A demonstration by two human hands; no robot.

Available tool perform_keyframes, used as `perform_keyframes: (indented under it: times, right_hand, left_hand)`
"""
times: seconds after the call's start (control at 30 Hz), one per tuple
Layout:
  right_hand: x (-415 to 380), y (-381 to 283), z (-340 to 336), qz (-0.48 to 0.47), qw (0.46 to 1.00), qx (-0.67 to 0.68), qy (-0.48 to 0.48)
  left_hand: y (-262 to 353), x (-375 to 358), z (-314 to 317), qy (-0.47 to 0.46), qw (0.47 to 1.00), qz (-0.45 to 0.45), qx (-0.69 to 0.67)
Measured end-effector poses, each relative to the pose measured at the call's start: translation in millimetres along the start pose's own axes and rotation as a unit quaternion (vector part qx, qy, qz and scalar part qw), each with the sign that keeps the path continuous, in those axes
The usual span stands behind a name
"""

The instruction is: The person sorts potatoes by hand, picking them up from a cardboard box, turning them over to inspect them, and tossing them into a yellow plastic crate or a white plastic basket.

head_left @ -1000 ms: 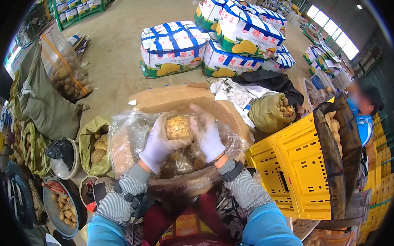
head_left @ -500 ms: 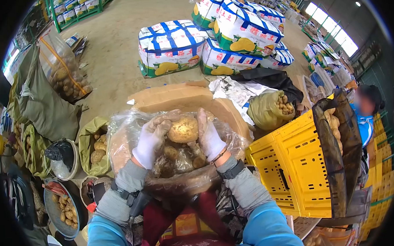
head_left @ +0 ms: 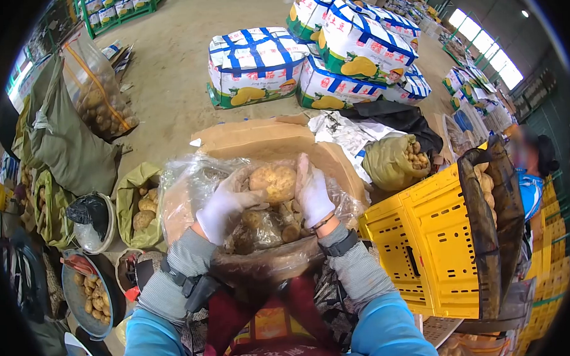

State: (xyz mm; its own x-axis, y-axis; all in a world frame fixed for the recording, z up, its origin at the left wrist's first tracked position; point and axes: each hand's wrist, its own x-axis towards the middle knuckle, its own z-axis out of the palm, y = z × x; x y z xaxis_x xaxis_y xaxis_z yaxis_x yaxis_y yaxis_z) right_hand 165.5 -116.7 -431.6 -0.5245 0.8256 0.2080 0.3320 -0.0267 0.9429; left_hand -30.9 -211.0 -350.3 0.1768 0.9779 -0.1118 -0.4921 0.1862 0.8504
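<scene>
Concrete floor (head_left: 166, 75) stretched behind a plastic-lined box (head_left: 251, 135) of potatoes (head_left: 252, 219); above, the left hand (head_left: 224, 204) and right hand (head_left: 314, 196) grasped 1 large potato (head_left: 273, 182), a yellow crate (head_left: 437, 200) nearby.

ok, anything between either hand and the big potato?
Nothing visible beyond the white gloves. The left hand grips the potato; the right hand is at its right side, touching or nearly so. Clear plastic lies around and below.

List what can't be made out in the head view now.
In the head view:
Held potato underside: turned away from camera.
Right hand palm: hidden by its own back.
Box floor: under plastic.
Green rack top: cut off by upper edge.
Distant bags' print: too small.
</scene>
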Motion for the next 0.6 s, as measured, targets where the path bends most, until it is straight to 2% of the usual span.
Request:
perform_keyframes:
  times: [0.03,0.07,0.1,0.13,0.17,0.2,0.23,0.27,0.33,0.37,0.47,0.5,0.57,0.6]
  right_hand:
    - [3.1,25.4,-14.4,0.052,0.879,0.459,-0.115]
    - [3.4,33.2,-22.6,0.079,0.726,0.67,-0.132]
    - [3.7,41.2,-30.8,0.117,0.525,0.831,-0.141]
    - [1.6,35.3,-43.7,0.145,0.498,0.851,-0.079]
    - [-0.6,29.4,-55.5,0.173,0.469,0.866,-0.016]
    - [-1.0,27.6,-61.2,0.2,0.439,0.875,0.047]
    - [-1.3,29.3,-62.5,0.2,0.456,0.866,0.048]
    - [-3.7,29.4,-63.3,0.202,0.471,0.858,0.046]
    - [2.2,30.5,-49.1,0.244,0.46,0.852,0.058]
    - [8.6,31.6,-40.7,0.261,0.455,0.849,0.066]
    - [18.9,29.6,-26.5,0.278,0.329,0.894,0.12]
    - [16.4,54.5,-39.7,0.287,0.293,0.911,0.029]
    - [14.5,53.8,-38.7,0.27,0.268,0.923,0.055]
    - [13.9,51.6,-36.2,0.26,0.296,0.916,0.071]
  left_hand:
    - [-1.8,0.6,0.1,-0.008,1.0,0.009,0.013]
    - [-4.8,1.6,0.5,0.01,0.998,0.042,0.045]
    - [-8.6,3.2,0.6,0.029,0.994,0.074,0.077]
    - [-13.8,4.9,0.7,0.047,0.987,0.105,0.109]
    - [-25.5,7.9,0.0,0.088,0.951,0.171,0.241]
    - [-34.8,10.9,3.7,0.126,0.892,0.234,0.367]
    - [-41.4,13.4,5.7,0.161,0.81,0.291,0.484]
    - [-45.4,12.0,4.1,0.147,0.858,0.263,0.416]
    - [-30.7,4.0,14.4,0.122,0.934,0.202,0.27]
    - [-31.8,6.8,9.4,0.102,0.972,0.152,0.147]
    - [-10.1,-0.6,10.9,0.046,0.998,0.052,-0.005]
    - [-4.2,-4.3,12.5,0.03,0.998,0.041,-0.024]
    - [4.8,-9.1,16.7,-0.006,0.998,0.019,-0.063]
    - [6.3,-10.5,18.0,0.006,0.998,0.011,-0.062]
